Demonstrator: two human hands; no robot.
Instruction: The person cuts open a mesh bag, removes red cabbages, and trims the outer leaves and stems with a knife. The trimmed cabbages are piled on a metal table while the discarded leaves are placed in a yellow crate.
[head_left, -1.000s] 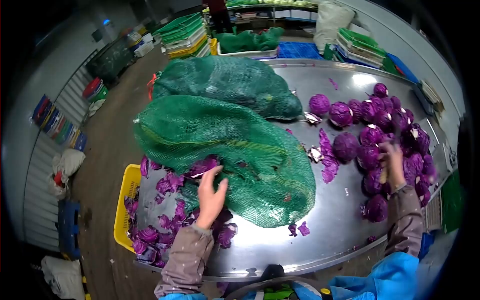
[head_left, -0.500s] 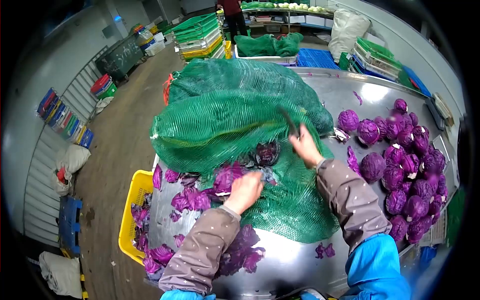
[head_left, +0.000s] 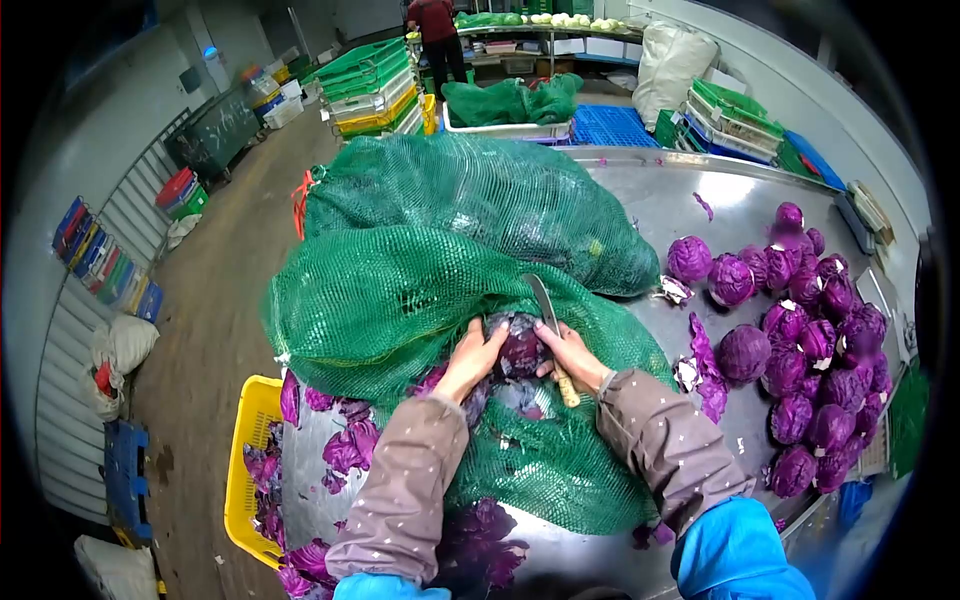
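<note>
A dark red cabbage (head_left: pixel 522 350) sits in the mouth of a green mesh bag (head_left: pixel 380 295), between my two hands. My left hand (head_left: pixel 474 360) grips its left side, thumb near the top. Against its right side is my right hand (head_left: pixel 574 358), closed round a knife (head_left: pixel 568 388) with a light wooden handle. The knife's curved blade points up and away, above the cabbage. Loose dark leaves lie just below the cabbage on the mesh. My right fingers are partly hidden behind the handle and the cabbage.
A second full mesh bag (head_left: pixel 480 195) lies behind. Many trimmed cabbages (head_left: pixel 830 425) are piled on the right of the metal table (head_left: pixel 640 190). A yellow crate (head_left: pixel 240 490) with leaves stands at the left edge. A person (head_left: pixel 437 40) stands at the back.
My left hand has left a brighter purple cabbage and gone to the dark cabbage in the bag. My right hand has come down and inward with the knife. The view has shifted slightly.
</note>
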